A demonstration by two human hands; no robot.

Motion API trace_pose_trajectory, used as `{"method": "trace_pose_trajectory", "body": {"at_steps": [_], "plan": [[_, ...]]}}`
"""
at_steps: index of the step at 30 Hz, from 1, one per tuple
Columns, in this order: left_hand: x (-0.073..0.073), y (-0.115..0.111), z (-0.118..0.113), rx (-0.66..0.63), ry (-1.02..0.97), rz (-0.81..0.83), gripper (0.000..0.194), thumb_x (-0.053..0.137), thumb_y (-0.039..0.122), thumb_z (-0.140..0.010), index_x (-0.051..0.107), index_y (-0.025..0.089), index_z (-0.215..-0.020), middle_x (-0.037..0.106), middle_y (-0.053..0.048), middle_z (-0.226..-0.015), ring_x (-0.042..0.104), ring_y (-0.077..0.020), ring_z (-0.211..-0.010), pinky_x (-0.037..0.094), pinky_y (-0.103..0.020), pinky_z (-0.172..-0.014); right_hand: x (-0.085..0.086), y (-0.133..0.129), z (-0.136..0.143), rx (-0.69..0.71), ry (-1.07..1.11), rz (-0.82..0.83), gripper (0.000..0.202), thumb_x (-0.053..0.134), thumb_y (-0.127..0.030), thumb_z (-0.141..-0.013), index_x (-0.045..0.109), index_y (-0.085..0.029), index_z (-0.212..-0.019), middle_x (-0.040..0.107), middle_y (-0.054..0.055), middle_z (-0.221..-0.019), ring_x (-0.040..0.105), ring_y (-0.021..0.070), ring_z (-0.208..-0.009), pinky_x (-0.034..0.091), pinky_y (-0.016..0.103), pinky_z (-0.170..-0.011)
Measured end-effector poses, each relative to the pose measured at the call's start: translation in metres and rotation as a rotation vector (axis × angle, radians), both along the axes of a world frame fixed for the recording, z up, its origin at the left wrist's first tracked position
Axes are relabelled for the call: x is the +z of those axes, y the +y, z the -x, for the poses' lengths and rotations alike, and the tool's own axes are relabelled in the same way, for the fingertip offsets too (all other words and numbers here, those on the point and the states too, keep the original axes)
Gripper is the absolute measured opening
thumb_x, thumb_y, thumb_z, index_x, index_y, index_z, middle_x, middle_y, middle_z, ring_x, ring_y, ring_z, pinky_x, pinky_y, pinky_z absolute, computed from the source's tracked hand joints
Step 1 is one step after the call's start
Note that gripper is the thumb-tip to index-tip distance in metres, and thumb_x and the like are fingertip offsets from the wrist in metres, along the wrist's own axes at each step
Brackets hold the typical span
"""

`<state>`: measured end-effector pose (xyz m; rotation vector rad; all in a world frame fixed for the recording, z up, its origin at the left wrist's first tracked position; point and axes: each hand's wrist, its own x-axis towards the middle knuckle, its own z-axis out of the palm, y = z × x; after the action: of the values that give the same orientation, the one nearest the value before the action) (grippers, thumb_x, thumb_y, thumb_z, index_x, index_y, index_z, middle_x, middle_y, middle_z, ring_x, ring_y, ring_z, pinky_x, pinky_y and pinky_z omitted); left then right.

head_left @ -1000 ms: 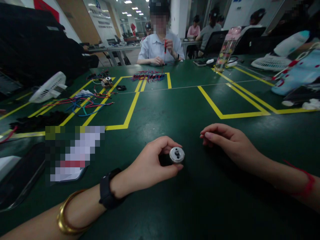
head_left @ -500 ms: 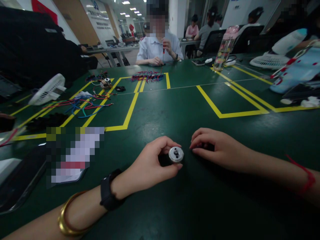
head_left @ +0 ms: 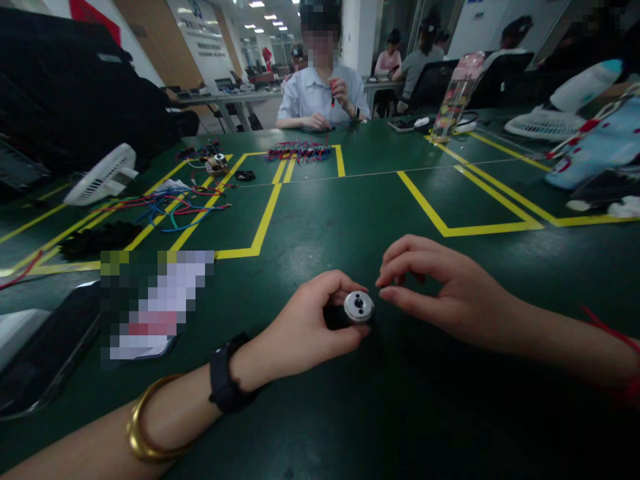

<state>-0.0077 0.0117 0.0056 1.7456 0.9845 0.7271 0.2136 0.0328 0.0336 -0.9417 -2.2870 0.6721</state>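
My left hand (head_left: pixel 315 320) is wrapped around a small round metal motor (head_left: pixel 359 307), thumb on the near side and fingers on the far side. The motor's silver end face points up, showing a dark centre and two small dark holes. Most of its body is hidden by my fingers and shadow. Just right of it, apart from the motor, my right hand (head_left: pixel 435 283) hovers with thumb and forefinger tips drawn together in a pinch. Whatever may sit between those tips is too small to make out.
Left lie a phone (head_left: pixel 55 347), a blurred-out pale item (head_left: pixel 165 307), loose coloured wires (head_left: pixel 185 207) and a white fan (head_left: pixel 103 177). Across the green table (head_left: pixel 310 420) a person (head_left: pixel 323 97) holds a red screwdriver-like tool near a wire bundle (head_left: pixel 300 152). A bottle (head_left: pixel 455 100) stands back right.
My right hand has lifted slightly off the table, its fingertips drawing closer to the motor. The motor's centre now looks darker and lower. My left hand keeps its hold.
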Motion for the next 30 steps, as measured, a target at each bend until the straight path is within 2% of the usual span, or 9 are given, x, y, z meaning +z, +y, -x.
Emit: {"method": "trace_pose_trajectory", "body": {"at_steps": [5, 8, 11, 14, 16, 18, 22, 24, 30], "plan": [[0.0, 0.0, 0.001, -0.028, -0.015, 0.029, 0.033, 0.07, 0.014, -0.076, 0.056, 0.017, -0.105, 0.066, -0.005, -0.103, 0.065, -0.0187, -0.094, 0.052, -0.032, -0.084, -0.021, -0.003, -0.021, 0.127, -0.226, 0.122, 0.013, 0.062, -0.032, -0.088, 0.07, -0.024, -0.095, 0.058, 0.007, -0.109, 0.057, 0.0223, -0.1, 0.048, 0.039, -0.086], [0.0, 0.0, 0.001, -0.024, -0.008, 0.022, 0.033, 0.07, 0.014, -0.076, 0.056, 0.017, -0.106, 0.066, -0.005, -0.104, 0.065, -0.0191, -0.094, 0.053, -0.032, -0.084, -0.027, -0.006, -0.025, 0.128, -0.18, 0.156, 0.018, 0.065, -0.033, -0.086, 0.069, -0.025, -0.102, 0.057, 0.007, -0.112, 0.056, 0.0232, -0.104, 0.047, 0.04, -0.089], [0.0, 0.0, 0.002, -0.026, 0.012, 0.01, 0.034, 0.071, 0.015, -0.076, 0.056, 0.017, -0.106, 0.067, -0.006, -0.104, 0.065, -0.0193, -0.094, 0.053, -0.033, -0.084, -0.029, -0.002, -0.029, -0.022, 0.076, 0.352, 0.027, 0.068, -0.034, -0.085, 0.064, -0.027, -0.11, 0.061, 0.005, -0.108, 0.059, 0.0209, -0.098, 0.049, 0.036, -0.083], [0.0, 0.0, 0.004, -0.022, 0.03, 0.001, 0.034, 0.071, 0.016, -0.076, 0.056, 0.018, -0.107, 0.067, -0.006, -0.106, 0.065, -0.0199, -0.095, 0.053, -0.034, -0.085, -0.032, 0.007, -0.033, -0.256, 0.48, 0.597, 0.018, 0.067, -0.034, -0.086, 0.066, -0.026, -0.103, 0.066, 0.002, -0.094, 0.062, 0.0161, -0.081, 0.05, 0.031, -0.073], [0.0, 0.0, 0.004, -0.023, 0.028, 0.004, 0.034, 0.071, 0.017, -0.077, 0.056, 0.018, -0.107, 0.066, -0.007, -0.107, 0.065, -0.0202, -0.096, 0.053, -0.035, -0.086, -0.035, 0.012, -0.035, -0.322, 0.672, 0.696, 0.012, 0.068, -0.032, -0.085, 0.069, -0.025, -0.094, 0.067, 0.0, -0.086, 0.062, 0.0137, -0.074, 0.05, 0.029, -0.069], [0.0, 0.0, 0.005, -0.027, 0.02, 0.01, 0.034, 0.071, 0.017, -0.077, 0.055, 0.018, -0.107, 0.066, -0.007, -0.107, 0.065, -0.0203, -0.097, 0.053, -0.035, -0.087, -0.037, 0.015, -0.036, -0.326, 0.72, 0.737, 0.009, 0.069, -0.03, -0.084, 0.07, -0.025, -0.091, 0.068, 0.0, -0.085, 0.062, 0.0125, -0.073, 0.049, 0.028, -0.069], [-0.001, 0.0, 0.004, -0.022, 0.019, 0.002, 0.034, 0.071, 0.016, -0.077, 0.055, 0.018, -0.107, 0.067, -0.006, -0.107, 0.065, -0.02, -0.097, 0.053, -0.035, -0.087, -0.039, 0.012, -0.037, -0.281, 0.588, 0.664, 0.012, 0.067, -0.032, -0.086, 0.068, -0.026, -0.096, 0.067, -0.002, -0.086, 0.062, 0.0122, -0.075, 0.049, 0.027, -0.071], [-0.002, 0.001, 0.004, -0.019, 0.019, 0.003, 0.034, 0.071, 0.016, -0.077, 0.056, 0.018, -0.107, 0.067, -0.006, -0.106, 0.065, -0.0199, -0.097, 0.053, -0.035, -0.087, -0.037, 0.009, -0.036, -0.24, 0.44, 0.584, 0.013, 0.065, -0.033, -0.088, 0.066, -0.026, -0.099, 0.066, -0.001, -0.088, 0.062, 0.0134, -0.078, 0.049, 0.028, -0.072], [-0.002, 0.001, 0.003, -0.023, -0.001, 0.015, 0.034, 0.072, 0.016, -0.077, 0.056, 0.018, -0.107, 0.067, -0.005, -0.105, 0.065, -0.0191, -0.095, 0.053, -0.033, -0.085, -0.029, -0.003, -0.026, 0.098, -0.165, 0.108, 0.016, 0.065, -0.028, -0.086, 0.067, -0.024, -0.101, 0.058, 0.007, -0.111, 0.056, 0.0227, -0.101, 0.047, 0.039, -0.086]]}}
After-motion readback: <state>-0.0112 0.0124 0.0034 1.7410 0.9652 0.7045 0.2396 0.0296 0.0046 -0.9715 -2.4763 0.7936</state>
